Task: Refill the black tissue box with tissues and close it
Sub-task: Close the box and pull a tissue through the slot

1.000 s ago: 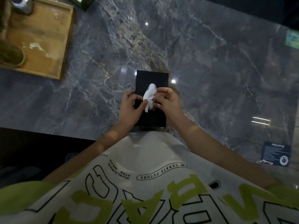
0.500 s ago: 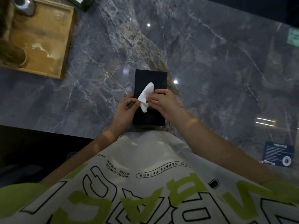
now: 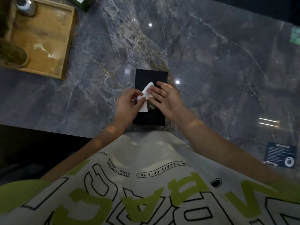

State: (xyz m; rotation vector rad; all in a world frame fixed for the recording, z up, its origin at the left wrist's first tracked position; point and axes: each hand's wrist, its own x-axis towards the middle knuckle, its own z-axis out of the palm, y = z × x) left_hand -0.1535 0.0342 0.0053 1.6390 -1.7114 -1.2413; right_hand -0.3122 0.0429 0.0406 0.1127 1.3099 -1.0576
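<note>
A wooden tray (image 3: 48, 30) sits at the far left corner of the grey marble surface (image 3: 211, 62), with a metal cup (image 3: 26, 6) in the tray's far left corner. Toward the middle of the surface's near edge, the left hand (image 3: 128, 103) has its fingers curled and pinches a white tissue (image 3: 146, 93) between thumb and fingertips. The tissue stands up from the top of the black tissue box (image 3: 151, 75). The box lies flat on the surface just in from the near edge, its long side running away from the person. The right hand (image 3: 167, 99) has its fingers nearly straight and rests on the box top, fingertips right beside the tissue, gripping nothing. A dark printed card (image 3: 280, 156) lies close to the near right corner.
</note>
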